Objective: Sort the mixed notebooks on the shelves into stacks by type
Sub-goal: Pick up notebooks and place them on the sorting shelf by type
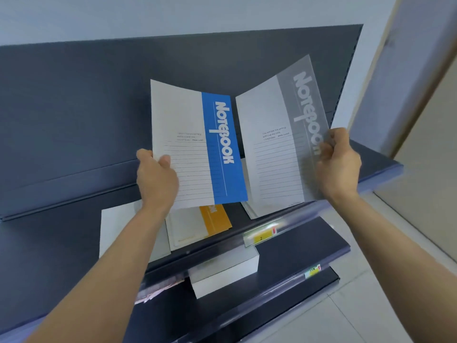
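My left hand (155, 175) grips the left edge of a white notebook with a blue band (197, 144), held up above the top shelf. My right hand (338, 162) grips the right edge of a white notebook with a grey band (279, 144), also raised and tilted. Below them on the top shelf (61, 233) lie a notebook with an orange band (197, 226), a plain white one (116, 224) to its left, and a stack of white notebooks (249, 209) under the grey-banded one. My arms hide parts of these.
The dark shelf back panel (99, 107) rises behind. The shelf's front rail carries a yellow price tag (262, 237). On the lower shelf sits a thick white stack (227, 273) and pinkish items (158, 290). A light tiled floor (371, 305) and a wall lie to the right.
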Tool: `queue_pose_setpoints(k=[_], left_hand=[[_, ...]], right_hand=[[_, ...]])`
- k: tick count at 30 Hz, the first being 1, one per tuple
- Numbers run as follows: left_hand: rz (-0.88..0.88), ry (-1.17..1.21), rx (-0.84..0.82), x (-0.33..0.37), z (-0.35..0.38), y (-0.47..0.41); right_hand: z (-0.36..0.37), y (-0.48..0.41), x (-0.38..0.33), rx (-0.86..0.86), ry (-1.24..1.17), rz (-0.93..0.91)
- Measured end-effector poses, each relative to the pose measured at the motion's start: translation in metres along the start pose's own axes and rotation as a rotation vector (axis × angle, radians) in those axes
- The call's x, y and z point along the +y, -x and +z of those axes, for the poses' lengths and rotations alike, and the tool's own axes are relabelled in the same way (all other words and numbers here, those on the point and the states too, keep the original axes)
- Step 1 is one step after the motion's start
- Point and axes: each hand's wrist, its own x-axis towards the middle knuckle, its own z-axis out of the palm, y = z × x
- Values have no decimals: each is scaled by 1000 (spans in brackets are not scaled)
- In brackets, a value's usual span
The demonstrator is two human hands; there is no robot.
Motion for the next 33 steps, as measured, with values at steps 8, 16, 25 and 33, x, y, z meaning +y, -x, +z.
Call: queue_pose_setpoints(k=[8,16,25,33], left_hand=[[-167,-74,-86,4,78,-15],[-462,-123,-194,3,160,-2],[-515,-306,-271,-7,219,19],[-245,-661,-251,-3,227,35]], right_hand=[[4,-55,45,66,-26,26],[12,-130,89,-70,-52,-49],[28,-173,125,-142,72,-139],[54,-160,119,-407,-52,-81]])
